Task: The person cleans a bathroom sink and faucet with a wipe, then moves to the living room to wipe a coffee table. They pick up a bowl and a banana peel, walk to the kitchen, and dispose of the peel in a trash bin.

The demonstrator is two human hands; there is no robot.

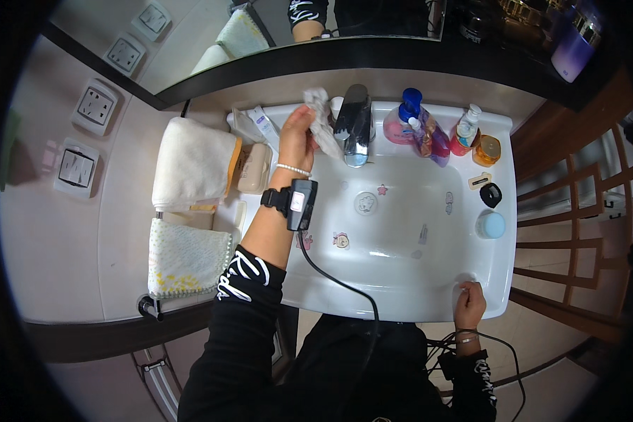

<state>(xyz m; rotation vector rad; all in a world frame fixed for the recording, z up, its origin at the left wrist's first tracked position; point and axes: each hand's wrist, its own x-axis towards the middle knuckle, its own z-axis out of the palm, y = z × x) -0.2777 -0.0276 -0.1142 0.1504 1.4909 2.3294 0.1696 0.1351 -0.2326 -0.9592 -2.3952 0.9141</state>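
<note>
My left hand (298, 134) grips a crumpled, damp-looking white cloth or wipe (323, 124) at the back left rim of the washbasin (395, 285). The cloth hangs just left of the chrome faucet (356, 126), its lower end over the basin's back edge. Part of a white object (337, 107) shows between cloth and faucet. At the front right rim rests my right hand (470, 305), fingers curled in and nothing visible in them. A beige soap box (254, 169) and a toothpaste tube (266, 128) lie beside my left wrist.
Right of the faucet stand a pink pump bottle (399, 129), a purple refill pouch (437, 140), a small spray bottle (467, 129) and an amber jar (486, 151). A blue-lidded jar (490, 225) sits on the right rim. Towels (195, 163) hang left. A black cable (343, 282) trails from my left wrist.
</note>
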